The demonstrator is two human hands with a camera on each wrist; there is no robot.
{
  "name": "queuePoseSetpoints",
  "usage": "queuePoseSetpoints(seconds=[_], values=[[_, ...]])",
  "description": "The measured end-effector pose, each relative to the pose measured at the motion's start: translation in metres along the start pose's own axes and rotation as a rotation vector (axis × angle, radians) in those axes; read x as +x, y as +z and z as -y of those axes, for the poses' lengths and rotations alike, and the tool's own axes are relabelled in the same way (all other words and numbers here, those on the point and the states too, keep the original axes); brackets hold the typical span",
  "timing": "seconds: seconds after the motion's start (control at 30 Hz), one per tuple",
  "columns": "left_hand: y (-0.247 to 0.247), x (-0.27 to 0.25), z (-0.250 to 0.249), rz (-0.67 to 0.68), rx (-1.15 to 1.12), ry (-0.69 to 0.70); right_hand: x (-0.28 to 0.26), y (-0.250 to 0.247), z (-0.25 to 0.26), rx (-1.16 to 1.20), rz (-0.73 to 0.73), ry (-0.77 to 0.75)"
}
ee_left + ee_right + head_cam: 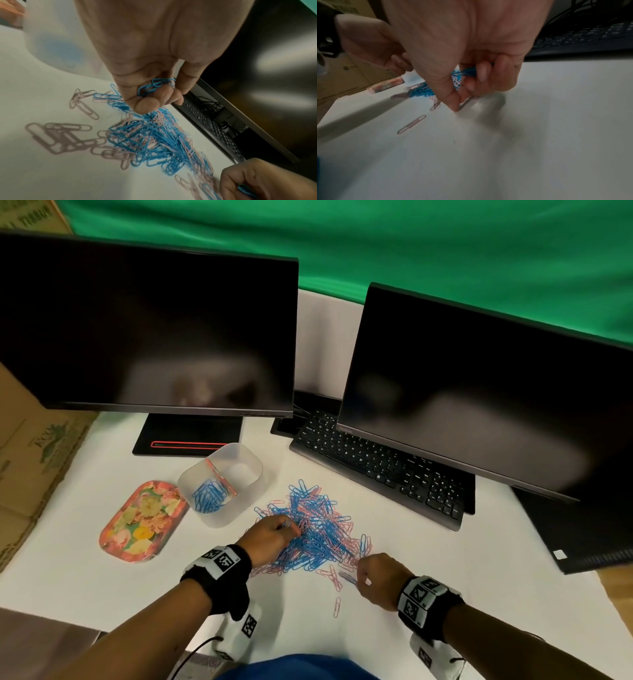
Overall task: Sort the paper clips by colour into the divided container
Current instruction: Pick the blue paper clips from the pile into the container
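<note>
White table: clip pile, container, tray, keyboard, seemingly 2 monitors.

Your table is covered in a smooth, matt white surface. The paper clips piled on it look like wire with a glossy blue or pale pink coating. Far left of the pile, the divided container is frosted, translucent plastic. Its floral lid beside it looks glossy. The two monitors have dark, faintly reflective screens. The keyboard is matt black plastic. Behind hangs green cloth; brown cardboard stands left.
</note>
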State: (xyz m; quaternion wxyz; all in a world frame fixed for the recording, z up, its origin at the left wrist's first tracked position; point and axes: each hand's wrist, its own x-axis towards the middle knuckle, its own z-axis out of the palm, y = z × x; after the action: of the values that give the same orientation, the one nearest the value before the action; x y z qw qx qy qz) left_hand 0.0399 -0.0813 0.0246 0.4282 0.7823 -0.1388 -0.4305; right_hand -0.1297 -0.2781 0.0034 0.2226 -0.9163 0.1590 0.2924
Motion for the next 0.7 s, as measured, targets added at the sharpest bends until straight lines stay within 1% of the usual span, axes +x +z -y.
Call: queuePoseSetpoints(seconds=[0.07, 0.17, 0.27, 0.37, 0.43, 0.53, 0.63, 0.7], values=[[-0.005, -0.004, -0.004, -0.009, -0.081, -0.011, 0.0, -0.006, 0.002, 0.066, -0.004, -0.023], [-0.019, -0.01, -0.012, -0.075, -0.318, -0.04, 0.0, -0.031, 0.024, 0.214, -0.048, -0.067], [-0.043, -0.015, -0.02, -0.181, -0.573, -0.058, 0.015, -0.064, 0.064, 0.309, -0.051, -0.133], [-0.073, -0.016, -0.022, -0.304, -0.743, -0.067, 0.04, -0.088, 0.117, 0.348, -0.055, -0.212], [-0.09, -0.017, -0.022, -0.375, -0.787, -0.063, 0.055, -0.1, 0.154, 0.308, -0.078, -0.242], [-0.109, -0.023, -0.027, -0.456, -0.808, -0.054, 0.079, -0.112, 0.204, 0.3, -0.086, -0.228], [-0.121, -0.022, -0.023, -0.531, -0.789, -0.103, 0.098, -0.115, 0.238, 0.223, -0.075, -0.173], [-0.126, -0.02, -0.019, -0.548, -0.746, -0.115, 0.11, -0.116, 0.253, 0.183, -0.059, -0.139]])
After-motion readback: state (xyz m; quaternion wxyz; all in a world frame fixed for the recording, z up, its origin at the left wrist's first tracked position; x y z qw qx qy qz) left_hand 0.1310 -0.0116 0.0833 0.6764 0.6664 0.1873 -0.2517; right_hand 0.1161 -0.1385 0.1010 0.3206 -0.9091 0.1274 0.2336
